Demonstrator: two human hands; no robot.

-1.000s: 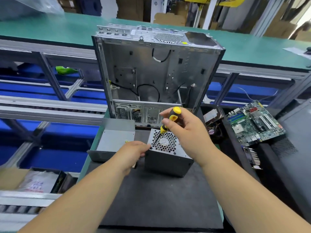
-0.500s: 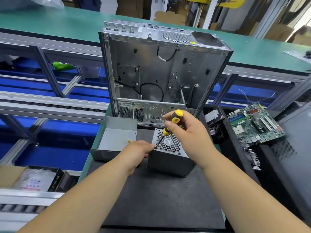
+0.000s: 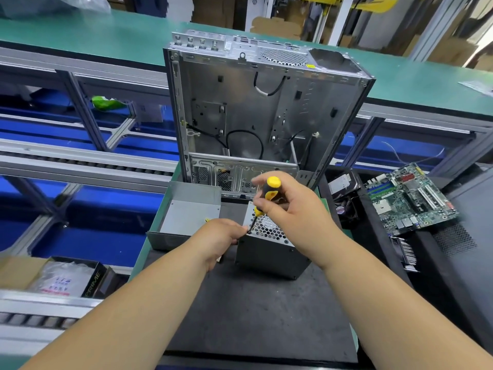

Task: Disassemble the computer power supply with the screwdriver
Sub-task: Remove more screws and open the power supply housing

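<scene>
Two bare hands at the boxy grey-metal power supply with honeycomb grille point(image 3: 269, 249) on the black mat point(image 3: 253, 311): right hand point(image 3: 293, 209) wrapped round the yellow-and-black-handled screwdriver point(image 3: 264, 201), left hand point(image 3: 221, 237) fingers curled at its corner, tip hidden.

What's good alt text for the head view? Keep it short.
A person's right hand holds a yellow-and-black screwdriver, tip at the near-left corner of a power supply with a honeycomb grille on a dark mat, while the left hand steadies its left side. An emptied computer case stands behind; a motherboard lies to the right.

Electronics teardown workshop, conveyor point(image 3: 80, 166), motherboard point(image 3: 410, 201)
</scene>
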